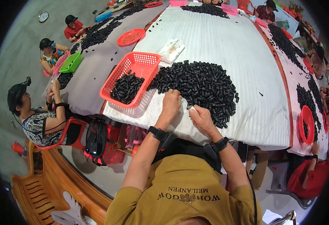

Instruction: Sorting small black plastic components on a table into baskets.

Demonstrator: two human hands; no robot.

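Observation:
Over the near edge of the white-covered table, my left hand (pixel 171 102) is closed with its fingertips together, right beside the left part of a heap of small black cylindrical pieces (pixel 200 84). Whatever it may hold is too small to make out. My right hand (pixel 203 119) is closed too, at the heap's near edge. Between its thumb and fingers shows a small pale object (pixel 191 108) with a dark end, whose kind I cannot tell. Left of the heap stands a red plastic basket (pixel 152 60), tilted in view, with more black pieces (pixel 127 88) in it.
Behind the basket lies a white tissue pack (pixel 172 50), and a red oval tray (pixel 130 37) sits farther left. Other people work at side tables with black heaps, a green basket (pixel 71 62) and a red basket (pixel 306 125). A wooden bench (pixel 41 191) stands at lower left.

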